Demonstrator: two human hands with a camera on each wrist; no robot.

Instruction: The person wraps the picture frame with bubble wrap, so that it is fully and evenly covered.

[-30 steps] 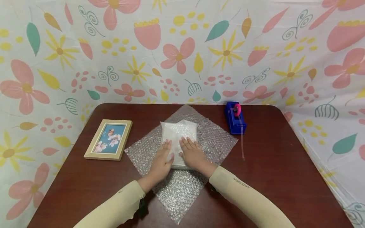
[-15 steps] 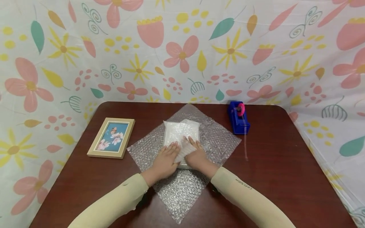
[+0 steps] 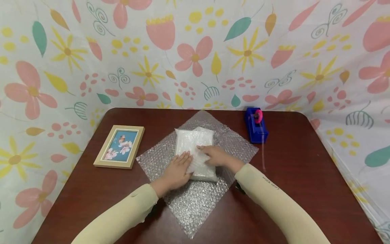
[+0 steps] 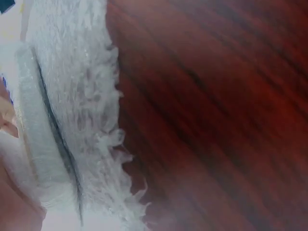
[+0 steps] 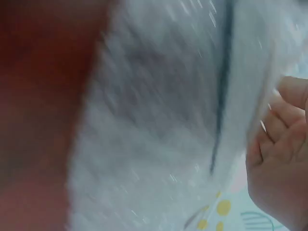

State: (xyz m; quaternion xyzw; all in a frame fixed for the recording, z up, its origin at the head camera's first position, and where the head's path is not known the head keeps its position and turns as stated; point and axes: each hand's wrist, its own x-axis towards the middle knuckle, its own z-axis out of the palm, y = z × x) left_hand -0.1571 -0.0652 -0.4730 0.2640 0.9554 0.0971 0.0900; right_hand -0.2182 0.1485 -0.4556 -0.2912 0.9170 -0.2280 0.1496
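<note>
A flat rectangular packet (image 3: 187, 138), wrapped in whitish translucent padding, lies on a sheet of bubble wrap (image 3: 192, 210) set cornerwise on the table. My left hand (image 3: 176, 171) rests on the packet's near left part, fingers straight and together, beside a folded-over flap (image 3: 196, 162) of the padding. From the right, my right hand (image 3: 216, 156) reaches over the packet, its fingertips on or just above the flap. In the right wrist view the right hand (image 5: 284, 159) has loosely bent fingers, next to the packet's edge (image 5: 240, 106). The left wrist view shows the packet's side (image 4: 43, 130).
A light wooden picture frame (image 3: 120, 146) with a flower picture lies at the left. On the right stands a blue tape dispenser (image 3: 255, 127) with a pink core and a strip of tape hanging off it. A floral curtain (image 3: 195, 84) hangs behind the table (image 3: 292, 176).
The left hand slid inward on the packet and now rests still. A flap of padding was folded across to the left. The right hand has drawn out from beneath it, turning sideways.
</note>
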